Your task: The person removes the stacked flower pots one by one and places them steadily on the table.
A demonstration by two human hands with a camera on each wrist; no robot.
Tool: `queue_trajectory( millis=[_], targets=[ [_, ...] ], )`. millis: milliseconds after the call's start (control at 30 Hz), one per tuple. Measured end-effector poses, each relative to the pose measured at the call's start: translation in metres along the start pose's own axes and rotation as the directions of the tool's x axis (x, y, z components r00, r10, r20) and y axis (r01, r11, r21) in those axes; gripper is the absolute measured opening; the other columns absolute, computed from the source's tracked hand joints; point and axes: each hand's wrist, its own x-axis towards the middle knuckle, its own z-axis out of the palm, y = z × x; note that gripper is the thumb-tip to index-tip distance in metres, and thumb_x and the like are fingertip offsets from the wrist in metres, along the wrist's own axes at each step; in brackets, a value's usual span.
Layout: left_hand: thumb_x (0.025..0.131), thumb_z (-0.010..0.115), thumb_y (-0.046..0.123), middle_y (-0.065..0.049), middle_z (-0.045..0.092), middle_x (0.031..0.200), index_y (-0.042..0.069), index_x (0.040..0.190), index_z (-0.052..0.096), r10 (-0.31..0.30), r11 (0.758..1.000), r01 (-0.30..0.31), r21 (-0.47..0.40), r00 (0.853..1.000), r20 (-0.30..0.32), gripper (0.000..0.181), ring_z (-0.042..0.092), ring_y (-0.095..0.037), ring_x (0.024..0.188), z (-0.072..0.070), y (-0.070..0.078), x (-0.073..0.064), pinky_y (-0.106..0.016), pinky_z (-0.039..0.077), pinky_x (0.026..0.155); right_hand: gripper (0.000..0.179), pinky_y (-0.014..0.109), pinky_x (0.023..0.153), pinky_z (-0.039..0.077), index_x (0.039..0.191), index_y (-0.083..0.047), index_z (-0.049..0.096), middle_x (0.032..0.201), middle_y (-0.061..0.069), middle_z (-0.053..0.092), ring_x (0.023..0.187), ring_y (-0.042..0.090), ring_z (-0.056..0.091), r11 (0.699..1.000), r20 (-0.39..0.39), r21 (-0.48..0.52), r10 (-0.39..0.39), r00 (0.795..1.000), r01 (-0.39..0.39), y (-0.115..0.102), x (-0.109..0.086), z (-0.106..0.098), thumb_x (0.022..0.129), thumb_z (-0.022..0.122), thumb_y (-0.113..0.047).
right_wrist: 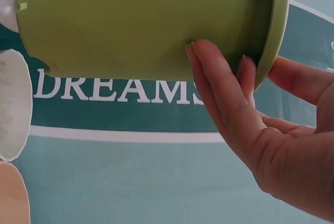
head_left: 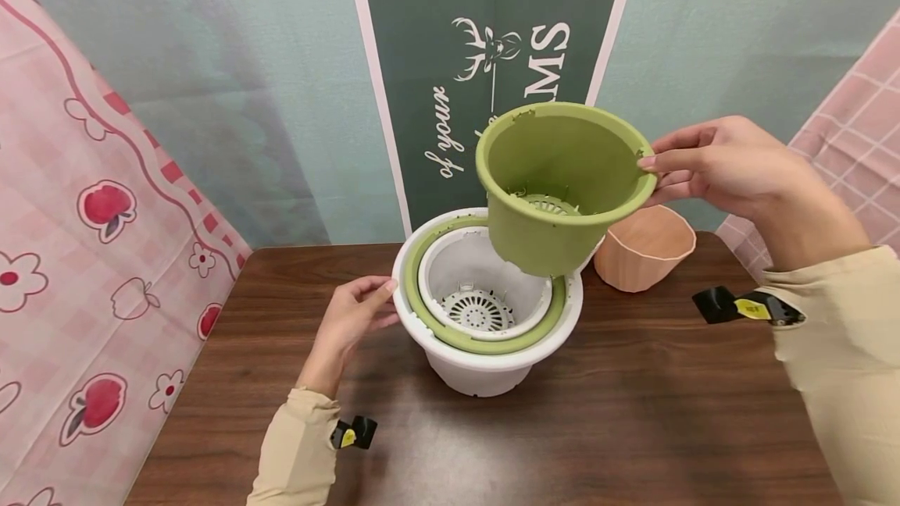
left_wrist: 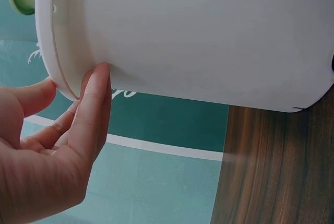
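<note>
A green plastic flower pot (head_left: 534, 240) is up in the air, tilted a little, with slots in its base. My right hand (head_left: 731, 166) grips its rim, thumb on the inner side and fingers along the outer wall (right_wrist: 130, 25). Below it stands a nest of pots on the table: a large white pot (head_left: 478, 379) outside, a green pot (head_left: 415, 299) within, and a smaller white pot (head_left: 450, 272) innermost with a slotted base. At the nest's left, my left hand (head_left: 355, 311) pinches the large white pot's rim (left_wrist: 46, 36), fingers underneath against its wall.
Behind the nest on the right is a peach fluted pot (head_left: 643, 252). A pale fluted pot (right_wrist: 13, 104) shows beside it in the right wrist view. The brown wooden table (head_left: 633, 412) backs onto a green printed cloth (head_left: 436, 37); pink patterned cloth (head_left: 84, 295) hangs at the left.
</note>
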Motion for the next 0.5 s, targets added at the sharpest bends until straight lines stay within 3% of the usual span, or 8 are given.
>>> queue_trajectory(
  millis=[500],
  targets=[
    [0.092, 0.056, 0.011, -0.013, 0.061, 0.091, -0.009, 0.112, 0.055, -0.009, 1.000, 0.009, -0.003, 1.000, 0.006, 0.028, 0.063, -0.016, 0.077, -0.001, -0.002, 0.002, -0.032, 0.056, 0.070, 0.014, 0.046, 0.067, 0.055, 0.087, 0.007, 0.063, 0.084, 0.022, 0.064, 0.072, 0.037, 0.065, 0.978, -0.074, 0.209, 0.020, 0.997, -0.004, 0.008, -0.005, -0.040, 0.086, 0.051, 0.014]
  ],
)
